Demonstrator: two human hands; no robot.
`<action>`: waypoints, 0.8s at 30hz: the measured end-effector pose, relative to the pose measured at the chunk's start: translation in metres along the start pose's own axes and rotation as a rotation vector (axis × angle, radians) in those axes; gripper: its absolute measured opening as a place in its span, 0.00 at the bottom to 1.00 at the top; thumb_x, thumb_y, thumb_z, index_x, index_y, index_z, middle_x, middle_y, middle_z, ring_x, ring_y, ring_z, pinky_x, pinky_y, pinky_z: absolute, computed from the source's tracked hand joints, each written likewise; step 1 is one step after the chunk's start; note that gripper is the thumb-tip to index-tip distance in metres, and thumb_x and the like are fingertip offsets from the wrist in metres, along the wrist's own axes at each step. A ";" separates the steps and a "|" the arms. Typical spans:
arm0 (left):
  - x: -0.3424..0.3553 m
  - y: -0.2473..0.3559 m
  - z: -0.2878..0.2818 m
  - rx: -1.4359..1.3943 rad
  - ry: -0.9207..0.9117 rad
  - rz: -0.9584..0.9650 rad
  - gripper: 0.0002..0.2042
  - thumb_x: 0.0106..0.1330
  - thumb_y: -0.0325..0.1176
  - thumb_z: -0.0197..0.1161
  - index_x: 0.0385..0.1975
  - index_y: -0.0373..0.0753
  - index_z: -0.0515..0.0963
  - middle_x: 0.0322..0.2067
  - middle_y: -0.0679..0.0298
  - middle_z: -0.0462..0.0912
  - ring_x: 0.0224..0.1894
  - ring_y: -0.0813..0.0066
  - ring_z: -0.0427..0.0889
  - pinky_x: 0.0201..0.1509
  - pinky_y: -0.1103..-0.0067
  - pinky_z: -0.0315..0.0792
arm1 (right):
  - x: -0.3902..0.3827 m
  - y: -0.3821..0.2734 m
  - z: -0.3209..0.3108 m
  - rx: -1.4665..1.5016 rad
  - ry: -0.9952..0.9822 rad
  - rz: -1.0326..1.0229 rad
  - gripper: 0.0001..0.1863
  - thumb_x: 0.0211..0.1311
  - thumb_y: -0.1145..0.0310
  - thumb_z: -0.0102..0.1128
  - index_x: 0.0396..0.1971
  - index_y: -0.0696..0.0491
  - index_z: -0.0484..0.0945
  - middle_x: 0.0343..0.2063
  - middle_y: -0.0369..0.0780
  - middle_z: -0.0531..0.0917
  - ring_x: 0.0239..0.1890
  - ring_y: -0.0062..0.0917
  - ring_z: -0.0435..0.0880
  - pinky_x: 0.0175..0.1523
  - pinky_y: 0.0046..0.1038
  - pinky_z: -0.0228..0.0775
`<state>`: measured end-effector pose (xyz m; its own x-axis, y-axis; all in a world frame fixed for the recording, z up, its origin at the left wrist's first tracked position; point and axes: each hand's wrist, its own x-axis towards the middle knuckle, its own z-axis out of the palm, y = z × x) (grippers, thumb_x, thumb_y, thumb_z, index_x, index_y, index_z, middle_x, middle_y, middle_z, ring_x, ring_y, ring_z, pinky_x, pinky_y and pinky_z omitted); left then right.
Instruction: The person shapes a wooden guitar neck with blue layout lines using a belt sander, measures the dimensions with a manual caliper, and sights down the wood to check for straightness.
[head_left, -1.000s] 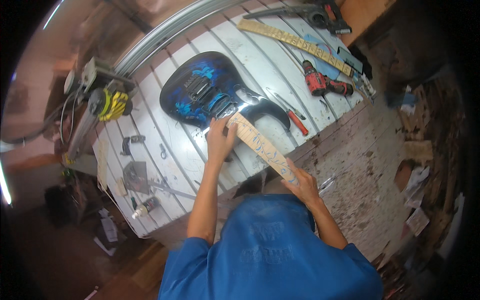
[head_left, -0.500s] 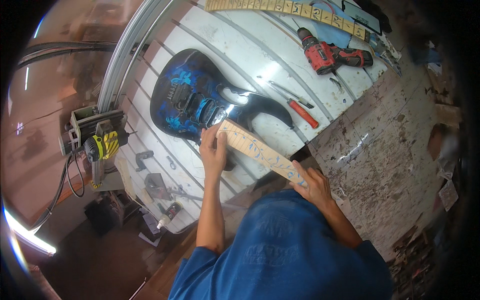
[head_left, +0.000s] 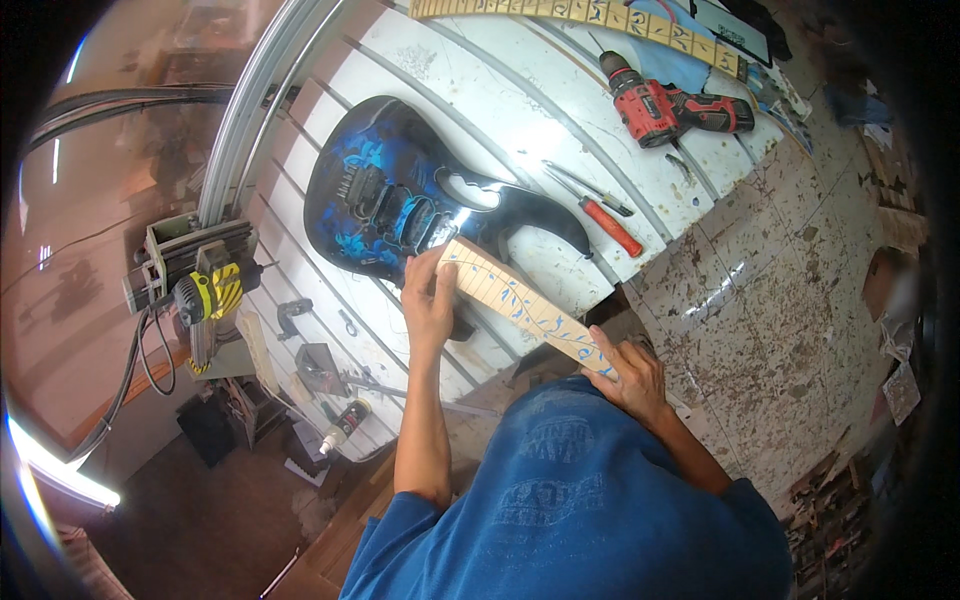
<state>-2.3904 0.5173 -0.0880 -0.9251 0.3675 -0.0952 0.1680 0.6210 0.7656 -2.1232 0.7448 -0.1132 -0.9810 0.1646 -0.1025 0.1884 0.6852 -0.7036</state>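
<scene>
A pale wooden guitar neck (head_left: 520,303) with blue vine-and-leaf inlays lies slantwise between my hands. My left hand (head_left: 428,297) grips its upper end, thumb on the fretboard face. The lower end is held by my right hand (head_left: 633,375), close to my blue shirt; the fingers there wrap round the neck's edge. Just beyond my left hand, a dark blue guitar body (head_left: 385,195) with lighter blue flower patterns rests on the white slotted table (head_left: 560,160). The neck's upper end overlaps the body's near edge in view; whether they touch, I cannot tell.
Right of the body lie a red-handled screwdriver (head_left: 611,228) and a red-and-black cordless drill (head_left: 668,108). Another inlaid neck (head_left: 590,15) lies across the far side. A yellow-and-black machine spindle (head_left: 210,292) hangs at left, and a small bottle (head_left: 345,425) stands near the table's front edge.
Both hands keep their hold on the neck, which has tilted slightly. The whole view has shifted a little; the things on the table have not visibly moved.
</scene>
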 end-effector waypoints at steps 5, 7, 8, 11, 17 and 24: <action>0.000 0.001 -0.002 -0.028 -0.017 -0.046 0.16 0.74 0.41 0.60 0.52 0.37 0.83 0.51 0.56 0.86 0.60 0.56 0.79 0.78 0.56 0.50 | 0.000 -0.002 0.001 -0.009 0.000 0.026 0.45 0.50 0.56 0.80 0.71 0.41 0.72 0.27 0.38 0.78 0.27 0.32 0.80 0.30 0.35 0.73; 0.001 0.001 -0.004 -0.039 -0.026 -0.053 0.16 0.74 0.41 0.61 0.52 0.37 0.84 0.51 0.55 0.86 0.60 0.56 0.79 0.78 0.55 0.50 | 0.000 -0.003 0.001 -0.007 0.001 0.032 0.45 0.50 0.57 0.80 0.71 0.41 0.72 0.27 0.38 0.78 0.28 0.32 0.80 0.31 0.35 0.73; 0.002 0.002 -0.005 -0.045 -0.031 -0.057 0.16 0.73 0.41 0.61 0.52 0.37 0.84 0.51 0.55 0.86 0.60 0.56 0.79 0.78 0.55 0.50 | 0.000 -0.003 0.001 -0.007 0.001 0.035 0.45 0.50 0.57 0.80 0.71 0.41 0.72 0.27 0.38 0.78 0.28 0.32 0.80 0.31 0.35 0.74; 0.003 0.006 -0.006 -0.049 -0.033 -0.059 0.17 0.73 0.42 0.62 0.51 0.36 0.84 0.51 0.54 0.85 0.58 0.56 0.79 0.75 0.59 0.56 | 0.000 -0.004 0.001 0.009 0.016 0.039 0.45 0.50 0.57 0.80 0.71 0.41 0.72 0.27 0.38 0.78 0.28 0.32 0.80 0.32 0.34 0.74; 0.004 0.002 -0.007 -0.105 -0.030 -0.073 0.17 0.72 0.41 0.65 0.51 0.35 0.84 0.50 0.53 0.85 0.55 0.59 0.80 0.64 0.69 0.69 | -0.001 -0.006 -0.003 0.026 0.018 0.033 0.45 0.50 0.57 0.80 0.71 0.41 0.71 0.28 0.38 0.79 0.28 0.32 0.80 0.33 0.35 0.74; 0.006 0.000 -0.009 -0.126 -0.057 -0.127 0.16 0.70 0.39 0.67 0.49 0.35 0.85 0.51 0.54 0.85 0.56 0.61 0.79 0.64 0.69 0.69 | 0.000 -0.004 -0.004 0.018 0.004 0.032 0.46 0.49 0.57 0.80 0.71 0.42 0.71 0.28 0.38 0.79 0.28 0.32 0.80 0.32 0.34 0.74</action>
<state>-2.3986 0.5130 -0.0829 -0.9149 0.3322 -0.2293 0.0037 0.5749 0.8182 -2.1237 0.7448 -0.1079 -0.9742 0.1895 -0.1224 0.2192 0.6669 -0.7122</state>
